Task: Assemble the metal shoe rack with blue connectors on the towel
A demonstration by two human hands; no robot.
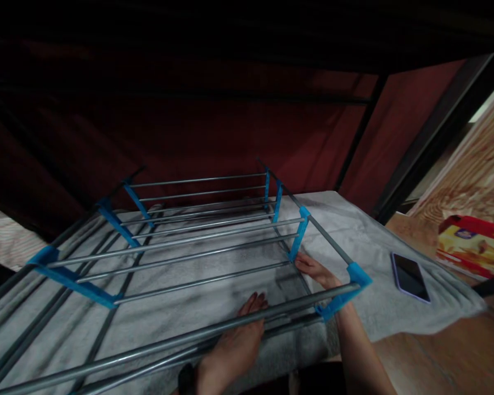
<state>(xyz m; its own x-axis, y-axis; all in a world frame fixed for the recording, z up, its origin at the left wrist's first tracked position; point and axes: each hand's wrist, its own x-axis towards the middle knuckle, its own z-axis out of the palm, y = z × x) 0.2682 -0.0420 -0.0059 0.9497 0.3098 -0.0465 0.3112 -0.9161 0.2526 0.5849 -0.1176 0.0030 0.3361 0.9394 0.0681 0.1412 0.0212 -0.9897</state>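
A metal drying rack [197, 241] with grey rods and blue plastic joints lies low over a grey towel [354, 230] spread on a table. My left hand [239, 340] lies flat on the towel under the nearest rods, fingers stretched forward. My right hand [315, 270] reaches under the rack's right side, fingers extended beside a blue joint [298, 238], touching the towel near it. Neither hand holds anything that I can see.
A dark phone [409, 276] lies on the towel at the right. A red and yellow box [473, 247] sits on the wooden surface further right. Dark red fabric and black bars stand behind the rack.
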